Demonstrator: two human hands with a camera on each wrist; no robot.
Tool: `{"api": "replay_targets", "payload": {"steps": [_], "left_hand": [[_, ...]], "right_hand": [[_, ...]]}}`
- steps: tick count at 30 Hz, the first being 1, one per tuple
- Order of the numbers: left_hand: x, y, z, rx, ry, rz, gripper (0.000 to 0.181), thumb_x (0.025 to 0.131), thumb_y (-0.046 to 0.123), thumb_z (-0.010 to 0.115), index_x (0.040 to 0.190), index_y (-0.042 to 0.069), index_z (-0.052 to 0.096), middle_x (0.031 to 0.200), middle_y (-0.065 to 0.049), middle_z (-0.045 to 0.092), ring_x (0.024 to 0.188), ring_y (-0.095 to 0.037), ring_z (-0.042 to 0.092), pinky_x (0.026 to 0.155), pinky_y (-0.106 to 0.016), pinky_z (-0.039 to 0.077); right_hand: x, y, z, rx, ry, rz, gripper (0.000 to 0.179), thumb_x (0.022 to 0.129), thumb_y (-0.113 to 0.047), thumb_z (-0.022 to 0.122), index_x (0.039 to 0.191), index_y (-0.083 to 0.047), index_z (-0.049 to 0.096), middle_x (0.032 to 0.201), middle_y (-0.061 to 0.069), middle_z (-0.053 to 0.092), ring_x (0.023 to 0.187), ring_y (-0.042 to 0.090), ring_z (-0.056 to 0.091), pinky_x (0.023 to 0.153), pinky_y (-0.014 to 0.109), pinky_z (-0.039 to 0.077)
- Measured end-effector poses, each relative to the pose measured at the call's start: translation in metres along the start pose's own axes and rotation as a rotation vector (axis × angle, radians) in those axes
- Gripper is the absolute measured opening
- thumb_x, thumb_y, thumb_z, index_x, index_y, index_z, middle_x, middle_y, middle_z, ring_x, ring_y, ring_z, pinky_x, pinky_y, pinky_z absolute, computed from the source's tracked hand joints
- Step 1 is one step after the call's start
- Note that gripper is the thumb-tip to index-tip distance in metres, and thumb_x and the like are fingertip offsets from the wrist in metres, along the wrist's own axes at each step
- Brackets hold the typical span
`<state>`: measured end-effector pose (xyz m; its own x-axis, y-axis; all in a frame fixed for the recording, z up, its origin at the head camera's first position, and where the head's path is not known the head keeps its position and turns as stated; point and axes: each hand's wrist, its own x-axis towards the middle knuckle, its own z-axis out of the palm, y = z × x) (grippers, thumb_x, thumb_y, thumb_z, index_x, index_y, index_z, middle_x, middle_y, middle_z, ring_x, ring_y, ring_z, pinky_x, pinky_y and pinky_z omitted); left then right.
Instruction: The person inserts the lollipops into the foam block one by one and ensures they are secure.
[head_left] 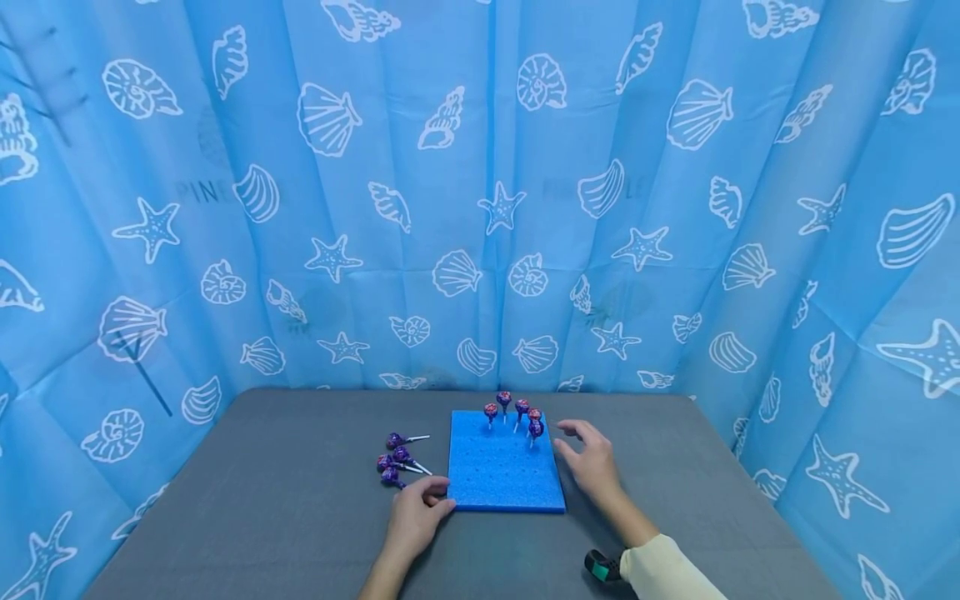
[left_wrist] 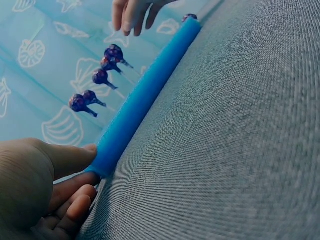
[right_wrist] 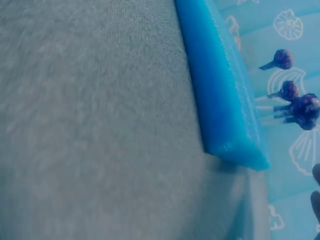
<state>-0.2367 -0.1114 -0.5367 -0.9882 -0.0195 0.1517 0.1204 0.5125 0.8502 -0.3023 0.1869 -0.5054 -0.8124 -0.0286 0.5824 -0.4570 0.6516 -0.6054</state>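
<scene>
- Near-left corner of blue foam board (head_left: 501, 475) is pinched by left hand (head_left: 415, 518), thumb on top, fingers under edge.
- Right hand (head_left: 590, 462) is held spread, fingers relaxed, just beside board's right edge, nr stuck-in lollipops (head_left: 516, 412).
- Loose lollipops (head_left: 396, 459) are laid on grey table (head_left: 285, 492), left of board, just beyond left hand.

Grey surface (head_left: 285, 500) w/ a blue foam board (head_left: 502, 471) in the middle, full of small holes. Five lollipops (head_left: 517, 412) stand upright in the board's far rows. Four more lollipops (head_left: 397, 458) lie loose on the surface, just left of the board. Left hand (head_left: 416, 517) grips the board's near-left corner, thumb on top. Right hand (head_left: 592, 462) sits just right of the board, fingers (head_left: 573, 429) spread & relaxed, holding nothing, near the standing lollipops. Blue seashell curtain (head_left: 480, 192) behind & on both sides.
</scene>
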Motion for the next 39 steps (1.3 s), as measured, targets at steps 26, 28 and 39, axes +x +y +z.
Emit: {"api": "replay_targets", "payload": {"steps": [26,28,39], "left_hand": [[0.001,-0.002,0.0,-0.004,0.015,0.024,0.025,0.082,0.01,0.077,0.107,0.01,0.071,0.094,0.001,0.069,0.073,-0.011,0.056,0.064,-0.029,0.044],[0.001,-0.002,0.0,0.0,0.017,0.021,0.026,0.082,0.01,0.077,0.106,0.01,0.071,0.093,0.001,0.069,0.073,-0.011,0.056,0.064,-0.029,0.044],[0.001,0.0,0.001,0.003,0.011,0.011,0.026,0.082,0.011,0.077,0.107,0.01,0.071,0.094,0.001,0.069,0.074,-0.011,0.056,0.064,-0.029,0.045]], "right_hand": [[-0.026,0.041,-0.053,-0.124,-0.187,0.17,0.034,0.085,-0.008,0.074,0.117,-0.001,0.064,0.115,0.019,0.064,0.111,0.04,0.055,0.091,0.058,0.041],[-0.026,0.044,-0.055,-0.131,-0.207,0.195,0.035,0.086,-0.009,0.073,0.119,0.0,0.063,0.117,0.021,0.063,0.113,0.042,0.054,0.092,0.059,0.039],[-0.025,0.052,-0.063,-0.168,-0.235,0.225,0.03,0.087,-0.009,0.071,0.115,0.001,0.064,0.112,0.019,0.065,0.107,0.04,0.056,0.09,0.058,0.04]]}}
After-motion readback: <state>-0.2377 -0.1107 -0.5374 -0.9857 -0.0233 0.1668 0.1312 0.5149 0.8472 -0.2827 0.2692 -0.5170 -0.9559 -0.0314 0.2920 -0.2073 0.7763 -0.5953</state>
